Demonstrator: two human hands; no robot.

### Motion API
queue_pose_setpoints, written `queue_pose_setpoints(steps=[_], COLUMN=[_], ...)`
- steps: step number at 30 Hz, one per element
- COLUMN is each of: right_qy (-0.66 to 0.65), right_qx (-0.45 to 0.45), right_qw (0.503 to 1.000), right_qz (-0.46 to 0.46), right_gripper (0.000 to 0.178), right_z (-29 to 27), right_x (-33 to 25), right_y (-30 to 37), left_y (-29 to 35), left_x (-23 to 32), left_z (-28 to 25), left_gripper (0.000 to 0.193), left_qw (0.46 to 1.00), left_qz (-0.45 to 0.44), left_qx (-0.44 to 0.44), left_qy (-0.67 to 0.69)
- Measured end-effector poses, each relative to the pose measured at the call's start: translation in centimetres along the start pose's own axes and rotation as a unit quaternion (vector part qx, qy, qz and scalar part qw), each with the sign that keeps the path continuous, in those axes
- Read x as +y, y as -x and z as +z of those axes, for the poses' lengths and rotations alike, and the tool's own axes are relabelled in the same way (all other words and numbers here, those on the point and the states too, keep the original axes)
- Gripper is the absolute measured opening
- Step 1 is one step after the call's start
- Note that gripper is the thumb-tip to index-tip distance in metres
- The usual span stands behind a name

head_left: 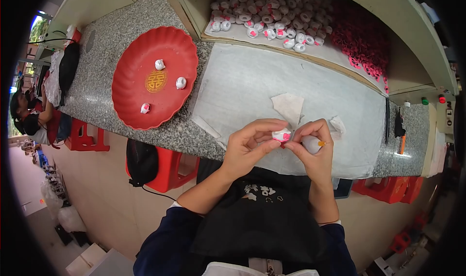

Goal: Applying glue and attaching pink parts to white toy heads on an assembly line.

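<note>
My left hand [245, 147] is closed, pinching a small round white-and-pink piece [281, 135] between thumb and fingers, above the white sheet. My right hand [318, 162] meets it from the other side, its thumb and index fingertip at the pink edge of the piece. Tucked in that same hand is a small whitish squeeze bottle [310, 144], its orange tip with a thin nozzle pointing right. Beneath both hands lies the white sheet [242, 87] on the speckled counter. Just beyond them rests a torn scrap of white cloth or paper [289, 106].
A red scalloped tray [122, 82] at left bears three small white pieces. Many white ring-like pieces [272, 14] and a heap of pink parts [361, 38] fill the raised shelf behind. Red stools [170, 171] stand below the counter. A person [36, 113] sits far left.
</note>
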State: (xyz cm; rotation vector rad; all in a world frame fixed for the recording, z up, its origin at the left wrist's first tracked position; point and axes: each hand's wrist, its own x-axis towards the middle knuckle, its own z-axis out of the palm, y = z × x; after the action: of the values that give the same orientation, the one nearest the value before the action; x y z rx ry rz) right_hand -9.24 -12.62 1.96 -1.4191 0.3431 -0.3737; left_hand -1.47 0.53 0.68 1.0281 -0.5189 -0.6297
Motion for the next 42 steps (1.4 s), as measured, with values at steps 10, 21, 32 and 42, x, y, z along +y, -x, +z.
queue_pose_setpoints(steps=[10, 21, 32, 42], right_qy=[-0.070, -0.092, -0.069, -0.094], right_qx=[-0.054, -0.041, -0.012, -0.016], right_qw=[0.995, 0.992, 0.995, 0.992], right_qz=[0.051, 0.081, 0.077, 0.085], right_gripper=[0.030, 0.022, 0.022, 0.022], right_z=[0.5, 0.4, 1.3, 1.1], right_x=[-0.1, 0.1, 0.0, 0.3], right_y=[0.3, 0.6, 1.0, 1.1], left_y=[0.4, 0.2, 0.7, 0.7], left_x=[-0.4, 0.2, -0.2, -0.1], left_z=[-0.5, -0.6, -0.5, -0.4], left_gripper=[0.024, 0.025, 0.025, 0.026], left_qw=[0.994, 0.989, 1.000, 0.997], left_qz=[-0.041, -0.111, -0.018, -0.069], left_qx=[-0.024, -0.012, -0.003, 0.000], left_qy=[0.098, 0.099, -0.014, 0.039])
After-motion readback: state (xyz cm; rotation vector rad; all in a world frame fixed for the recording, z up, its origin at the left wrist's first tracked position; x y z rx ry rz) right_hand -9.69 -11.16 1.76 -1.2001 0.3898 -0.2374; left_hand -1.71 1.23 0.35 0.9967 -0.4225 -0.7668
